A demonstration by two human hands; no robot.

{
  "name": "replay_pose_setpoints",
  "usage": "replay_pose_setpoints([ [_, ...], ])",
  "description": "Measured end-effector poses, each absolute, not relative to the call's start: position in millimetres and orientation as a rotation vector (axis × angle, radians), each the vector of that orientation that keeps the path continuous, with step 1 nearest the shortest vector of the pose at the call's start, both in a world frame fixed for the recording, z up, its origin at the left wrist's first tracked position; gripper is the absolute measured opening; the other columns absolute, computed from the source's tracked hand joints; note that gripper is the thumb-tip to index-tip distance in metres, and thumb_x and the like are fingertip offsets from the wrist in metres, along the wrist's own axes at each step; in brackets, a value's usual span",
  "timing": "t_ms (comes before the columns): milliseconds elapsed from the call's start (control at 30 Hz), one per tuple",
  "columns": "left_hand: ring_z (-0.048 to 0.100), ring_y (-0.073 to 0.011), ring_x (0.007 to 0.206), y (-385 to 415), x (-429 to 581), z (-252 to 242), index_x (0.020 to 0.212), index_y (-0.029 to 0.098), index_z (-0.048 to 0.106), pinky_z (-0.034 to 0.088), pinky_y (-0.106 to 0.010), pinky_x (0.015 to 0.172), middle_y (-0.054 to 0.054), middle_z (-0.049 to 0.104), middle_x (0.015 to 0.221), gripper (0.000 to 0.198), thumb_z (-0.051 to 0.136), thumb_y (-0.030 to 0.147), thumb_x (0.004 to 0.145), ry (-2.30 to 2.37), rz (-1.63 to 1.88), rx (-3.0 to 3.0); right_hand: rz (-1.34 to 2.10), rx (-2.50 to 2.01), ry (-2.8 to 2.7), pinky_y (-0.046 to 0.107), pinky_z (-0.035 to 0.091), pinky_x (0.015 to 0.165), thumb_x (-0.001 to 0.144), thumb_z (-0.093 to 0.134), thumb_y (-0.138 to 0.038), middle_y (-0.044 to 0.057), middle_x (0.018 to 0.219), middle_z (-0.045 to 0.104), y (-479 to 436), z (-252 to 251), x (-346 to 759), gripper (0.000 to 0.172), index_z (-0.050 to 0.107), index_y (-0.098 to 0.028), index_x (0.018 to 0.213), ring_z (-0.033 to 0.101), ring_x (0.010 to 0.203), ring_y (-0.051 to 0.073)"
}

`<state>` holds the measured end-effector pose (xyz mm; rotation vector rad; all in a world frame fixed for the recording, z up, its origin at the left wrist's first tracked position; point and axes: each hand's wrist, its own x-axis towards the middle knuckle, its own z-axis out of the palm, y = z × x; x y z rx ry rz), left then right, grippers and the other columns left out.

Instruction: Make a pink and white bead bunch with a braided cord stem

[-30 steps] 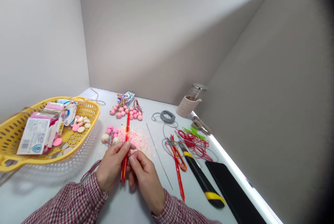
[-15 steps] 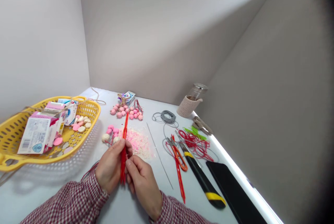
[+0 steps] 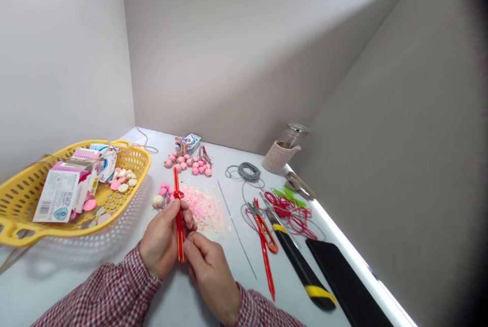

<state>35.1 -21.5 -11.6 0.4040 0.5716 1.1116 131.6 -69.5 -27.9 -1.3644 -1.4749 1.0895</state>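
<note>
My left hand (image 3: 164, 233) pinches a red ribbon (image 3: 180, 230) with gold stripes between thumb and fingers. The ribbon stands nearly upright, with a small gathered loop above my thumb and one end reaching up past it. Close to the ribbon's lower part, my right hand (image 3: 211, 266) is closed, thumb against forefinger. What it pinches is hidden or too thin to make out. Behind the ribbon lie pink beads (image 3: 164, 189), a white bead (image 3: 157, 201) and a heap of pink and white shavings (image 3: 204, 210).
At left stands a yellow basket (image 3: 143, 174) with soap boxes (image 3: 59, 195) and discs. Pink bead strings (image 3: 184, 160) lie farther back. To the right are a metal rod (image 3: 242, 243), orange snips (image 3: 269, 235), another red ribbon (image 3: 267, 271), a black-and-yellow-handled knife (image 3: 301, 266), red cord (image 3: 285, 210) and a jar (image 3: 295, 136).
A gathered loop now shows on the ribbon above my left thumb, where the ribbon lay flat before. The ribbon's upper end tilts slightly left. The view has shifted a little.
</note>
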Motion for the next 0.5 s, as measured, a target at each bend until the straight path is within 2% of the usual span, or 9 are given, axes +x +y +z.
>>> replay_pose_setpoints([
  [200, 0.045, -0.0089, 0.049, -19.4, 34.8, -10.3, 0.072, 0.015, 0.054, 0.038, -0.020, 0.052, 0.003, 0.051, 0.049, 0.019, 0.061, 0.032, 0.074, 0.661, 1.228, 0.533, 0.945, -1.405, -1.707, 0.023, 0.021, 0.046, 0.084, 0.042, -0.026, -0.005, 0.049, 0.034, -71.0, -26.8, 132.4, 0.031, 0.036, -0.018, 0.054, 0.031, 0.048, 0.008],
  [500, 0.045, -0.0083, 0.048, -12.9, 31.0, -7.7, 0.080, 0.013, 0.055, 0.038, -0.022, 0.054, 0.005, 0.052, 0.048, 0.031, 0.064, 0.041, 0.071, 0.696, 1.331, 0.643, 0.889, -1.370, -1.903, 0.024, 0.020, 0.047, 0.083, 0.040, -0.025, -0.005, 0.049, 0.035, -71.0, -27.8, 135.7, 0.031, 0.033, -0.019, 0.054, 0.033, 0.048, 0.009],
])
